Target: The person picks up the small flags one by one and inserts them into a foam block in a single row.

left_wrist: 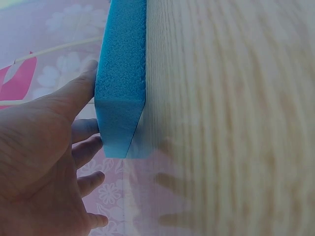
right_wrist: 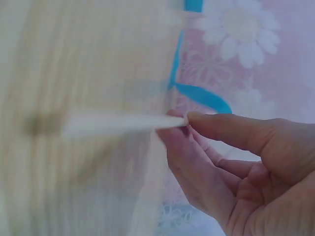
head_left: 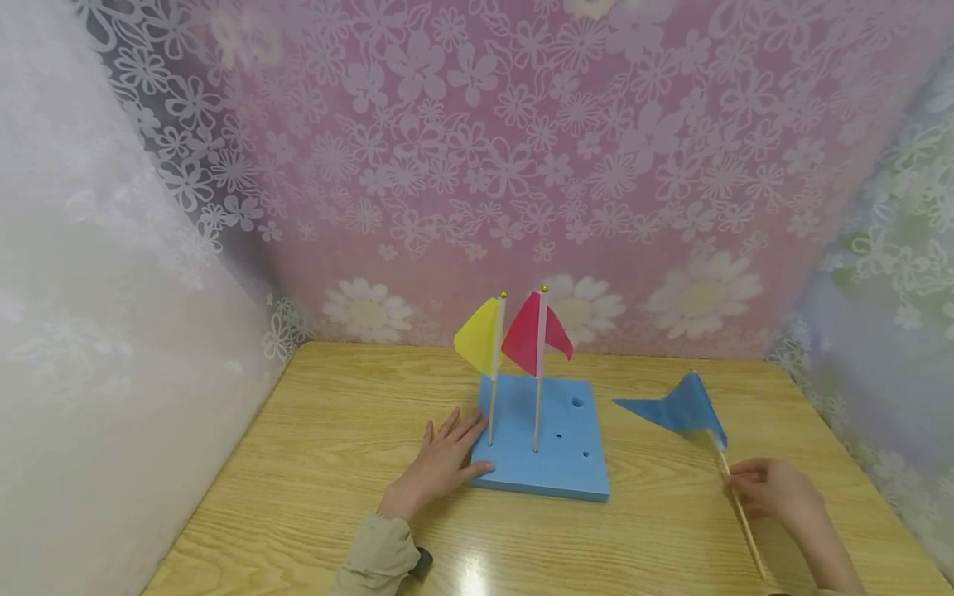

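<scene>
A blue foam board (head_left: 566, 476) lies flat on the wooden table. Two small flags stand upright in it, a yellow flag (head_left: 479, 338) at the left and a red flag (head_left: 527, 335) beside it. My left hand (head_left: 440, 463) rests with spread, straight fingers at the board's left edge; the left wrist view shows its fingers touching the foam (left_wrist: 119, 73). Off to the right, my right hand (head_left: 778, 492) pinches the wooden stick of a blue flag (head_left: 681, 406) between thumb and fingers. In the right wrist view the stick (right_wrist: 118, 124) points toward the camera, blurred.
Several holes of different sizes, such as a larger hole (head_left: 577, 402), dot the board's right half. The wooden table (head_left: 335, 414) extends on both sides. A flowered pink backdrop (head_left: 447, 207) rises behind it, with pale side panels (head_left: 112, 331) left and right.
</scene>
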Available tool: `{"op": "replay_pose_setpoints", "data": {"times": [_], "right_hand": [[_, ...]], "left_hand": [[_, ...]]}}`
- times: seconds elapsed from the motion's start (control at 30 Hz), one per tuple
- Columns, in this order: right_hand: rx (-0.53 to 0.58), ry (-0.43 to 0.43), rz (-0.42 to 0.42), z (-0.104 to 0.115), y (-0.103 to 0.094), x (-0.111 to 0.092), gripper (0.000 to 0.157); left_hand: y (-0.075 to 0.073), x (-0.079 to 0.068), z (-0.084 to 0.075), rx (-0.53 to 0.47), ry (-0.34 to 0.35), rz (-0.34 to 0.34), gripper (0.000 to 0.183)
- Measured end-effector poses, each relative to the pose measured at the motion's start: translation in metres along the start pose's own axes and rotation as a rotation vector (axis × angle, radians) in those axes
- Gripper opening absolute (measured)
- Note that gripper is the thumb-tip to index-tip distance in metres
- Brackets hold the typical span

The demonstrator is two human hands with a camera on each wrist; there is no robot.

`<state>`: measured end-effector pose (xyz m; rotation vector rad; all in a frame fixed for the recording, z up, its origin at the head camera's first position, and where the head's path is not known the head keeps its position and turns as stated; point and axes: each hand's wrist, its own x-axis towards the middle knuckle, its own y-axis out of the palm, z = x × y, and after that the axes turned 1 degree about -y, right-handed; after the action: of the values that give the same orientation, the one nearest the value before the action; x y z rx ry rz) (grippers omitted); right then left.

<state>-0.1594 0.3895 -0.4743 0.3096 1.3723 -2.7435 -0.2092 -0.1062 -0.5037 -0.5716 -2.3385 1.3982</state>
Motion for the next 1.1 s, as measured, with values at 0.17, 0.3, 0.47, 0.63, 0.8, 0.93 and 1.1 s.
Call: {"op": "replay_pose_setpoints", "data": {"times": [0.17, 0.3, 0.47, 0.63, 0.8, 0.93, 1.1], "right_hand": [[0.274, -0.049, 0.024, 0.013, 0.002, 0.002, 0.048], [0.333, -0.092, -0.017, 0.024, 0.005, 0.003, 0.052], [0.427, -0.111, -0.062, 0.041, 0.011, 0.006, 0.052], [0.497, -0.158, -0.094, 0.057, 0.019, 0.013, 0.05], [0.556, -0.179, -0.114, 0.075, 0.026, 0.02, 0.047], [0.589, -0.231, -0.151, 0.093, 0.032, 0.025, 0.044], [0.629, -0.325, -0.242, 0.118, 0.041, 0.032, 0.042]], "left_hand": [[-0.001, 0.0, 0.0, 0.001, -0.002, -0.001, 0.073], [-0.001, -0.001, -0.001, -0.009, 0.0, -0.002, 0.073], [0.0, -0.001, 0.0, -0.006, 0.001, -0.002, 0.073], [-0.001, -0.001, 0.0, -0.01, -0.004, -0.002, 0.073], [0.0, 0.0, 0.0, 0.0, -0.006, 0.003, 0.073], [0.0, 0.001, 0.001, 0.001, -0.007, 0.003, 0.073], [0.001, 0.002, 0.002, 0.008, -0.009, 0.001, 0.074]]}}
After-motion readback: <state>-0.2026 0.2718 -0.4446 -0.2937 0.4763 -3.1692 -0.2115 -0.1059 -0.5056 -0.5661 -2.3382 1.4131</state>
